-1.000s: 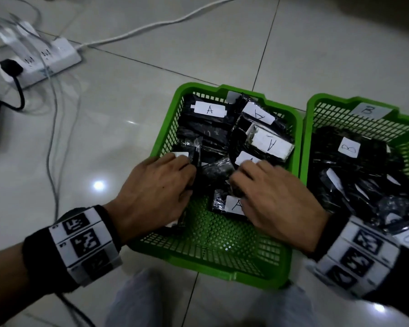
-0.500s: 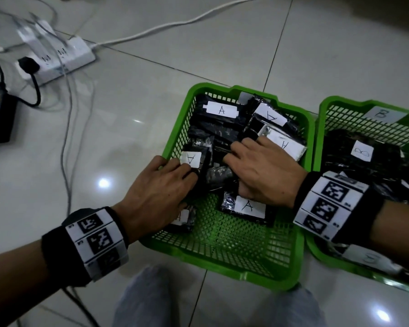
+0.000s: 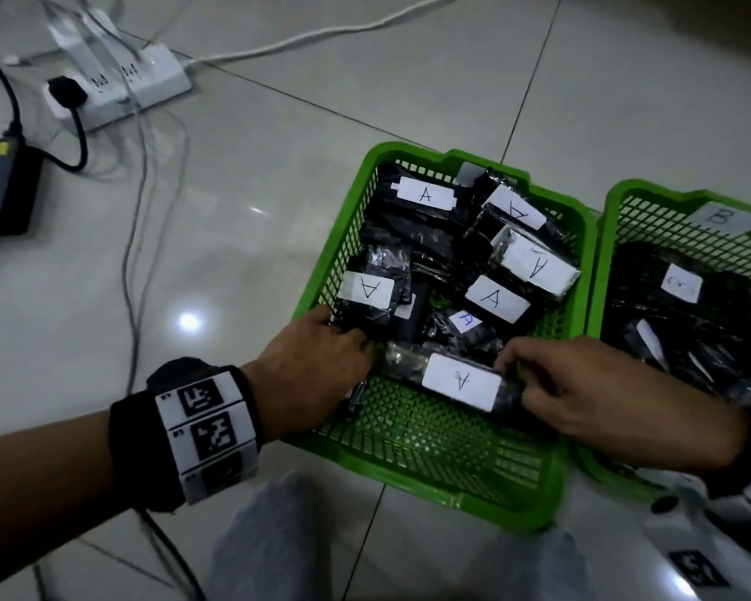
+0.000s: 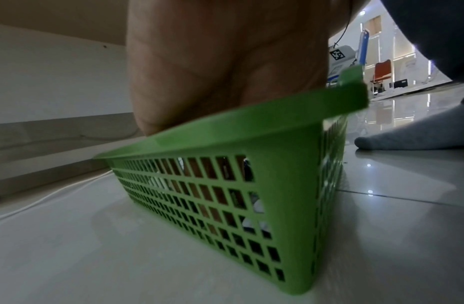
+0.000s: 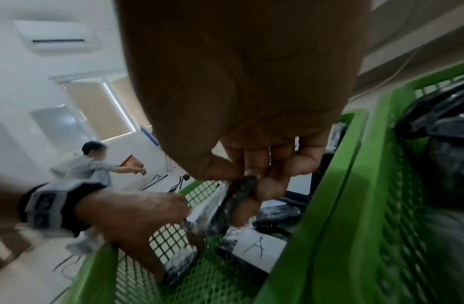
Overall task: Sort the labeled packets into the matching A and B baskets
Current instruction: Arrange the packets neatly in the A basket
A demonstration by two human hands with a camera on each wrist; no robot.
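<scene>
Both hands were down in the A basket (image 3: 343,236), left of the B basket (image 3: 603,253). Right hand (image 3: 599,392) pinched the near A-labeled packet (image 3: 458,381) by its right end. Left hand (image 3: 308,375) reached in at the near-left corner, fingers hidden, so couldn't tell if it gripped anything. Power strip (image 3: 118,88) sat far left.

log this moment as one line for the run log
stage: sorting | right hand: pinching A packet in left basket | left hand: inside that basket, grip hidden | right basket: tagged B, holds packets
</scene>
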